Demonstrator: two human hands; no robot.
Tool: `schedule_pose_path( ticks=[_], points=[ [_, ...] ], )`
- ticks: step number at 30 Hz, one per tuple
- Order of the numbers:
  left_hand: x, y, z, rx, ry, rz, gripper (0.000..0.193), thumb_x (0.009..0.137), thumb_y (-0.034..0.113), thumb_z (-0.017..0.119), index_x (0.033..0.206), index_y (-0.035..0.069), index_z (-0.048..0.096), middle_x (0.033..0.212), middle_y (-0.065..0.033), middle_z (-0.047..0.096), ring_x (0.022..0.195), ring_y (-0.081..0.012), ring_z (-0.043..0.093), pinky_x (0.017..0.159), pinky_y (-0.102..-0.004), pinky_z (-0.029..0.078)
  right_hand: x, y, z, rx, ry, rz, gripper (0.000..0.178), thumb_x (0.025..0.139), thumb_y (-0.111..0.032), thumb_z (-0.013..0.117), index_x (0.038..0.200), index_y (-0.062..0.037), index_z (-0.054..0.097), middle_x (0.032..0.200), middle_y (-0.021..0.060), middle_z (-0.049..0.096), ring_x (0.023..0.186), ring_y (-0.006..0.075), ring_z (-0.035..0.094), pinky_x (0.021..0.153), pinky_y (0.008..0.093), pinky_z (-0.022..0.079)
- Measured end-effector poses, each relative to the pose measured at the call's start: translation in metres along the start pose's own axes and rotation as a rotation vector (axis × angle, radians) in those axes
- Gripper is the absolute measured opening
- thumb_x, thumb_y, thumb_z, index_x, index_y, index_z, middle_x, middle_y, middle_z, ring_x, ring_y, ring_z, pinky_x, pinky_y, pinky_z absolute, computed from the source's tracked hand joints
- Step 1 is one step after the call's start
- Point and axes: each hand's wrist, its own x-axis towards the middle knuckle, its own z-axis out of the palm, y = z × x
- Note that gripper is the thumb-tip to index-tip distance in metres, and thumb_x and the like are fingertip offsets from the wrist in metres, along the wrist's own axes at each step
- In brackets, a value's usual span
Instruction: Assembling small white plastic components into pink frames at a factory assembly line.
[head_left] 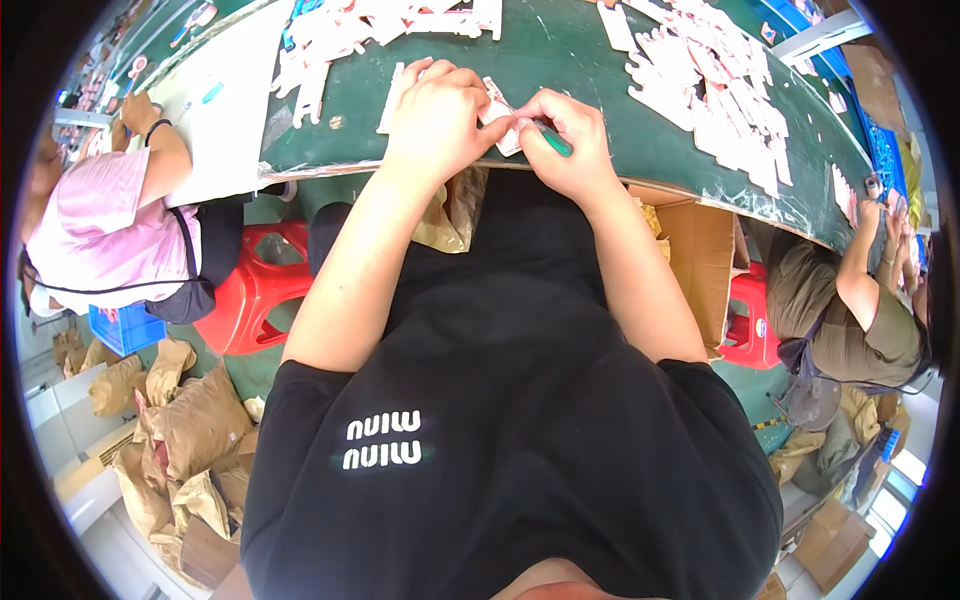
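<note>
Near the table's front edge, my left hand [440,115] is closed, pressing a small pale pink and white flat piece [493,98] between thumb and fingers. My right hand [572,145] is closed round a slim tool with a green handle [553,140]; its tip is hidden by my fingers, so I cannot tell its kind. The right fingertips meet the piece beside my left thumb. Another pale flat piece [388,108] lies on the table, partly under the left hand.
Heaps of similar pale pieces lie on the green table [600,130], one pile [710,95] to the right and another [345,40] ahead left. A cardboard box [695,250] stands below the edge at right. Co-workers sit on both sides, with red stools [255,300] nearby.
</note>
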Motion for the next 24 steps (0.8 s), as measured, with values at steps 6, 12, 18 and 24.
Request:
schedule_pose_path(
  ticks=[6, 12, 18, 24],
  points=[
    [0.0029, -0.0023, 0.0001, -0.044, -0.007, -0.008, 0.028, 0.081, 0.033, 0.093, 0.080, 0.009, 0.079, 0.092, -0.0017, 0.077, 0.101, -0.0255, 0.073, 0.112, -0.0451, 0.049, -0.0022, 0.0085, -0.0032, -0.052, -0.041, 0.009, 0.003, 0.093, 0.001, 0.070, 0.092, 0.0043, 0.071, 0.084, 0.0093, 0.076, 0.076, 0.0107, 0.068, 0.071, 0.0291, 0.055],
    [0.0086, -0.0052, -0.0014, -0.013, -0.050, 0.005, 0.028, 0.080, 0.032, 0.093, 0.079, 0.009, 0.076, 0.086, -0.0034, 0.074, 0.097, -0.0284, 0.073, 0.108, -0.0460, 0.050, -0.0022, 0.0097, -0.0019, -0.017, -0.021, -0.003, 0.003, 0.093, 0.001, 0.070, 0.093, 0.0037, 0.071, 0.084, 0.0079, 0.075, 0.075, 0.0098, 0.067, 0.070, 0.0287, 0.054],
    [0.0099, -0.0060, -0.0010, -0.007, -0.097, -0.023, 0.038, 0.075, 0.042, 0.095, 0.081, 0.009, 0.078, 0.086, -0.0071, 0.075, 0.100, -0.0291, 0.073, 0.111, -0.0463, 0.050, -0.0006, 0.0050, 0.0003, -0.012, 0.016, 0.001, 0.007, 0.091, -0.006, 0.072, 0.090, 0.0011, 0.072, 0.079, 0.0114, 0.071, 0.069, 0.0179, 0.065, 0.065, 0.0332, 0.050],
    [0.0098, -0.0066, -0.0008, -0.017, -0.096, -0.027, 0.038, 0.076, 0.042, 0.095, 0.081, 0.009, 0.077, 0.087, -0.0077, 0.075, 0.101, -0.0292, 0.073, 0.109, -0.0460, 0.051, -0.0012, 0.0083, 0.0002, -0.038, 0.002, -0.007, 0.009, 0.090, -0.007, 0.073, 0.088, 0.0011, 0.071, 0.078, 0.0125, 0.070, 0.068, 0.0193, 0.065, 0.064, 0.0348, 0.049]
  ],
)
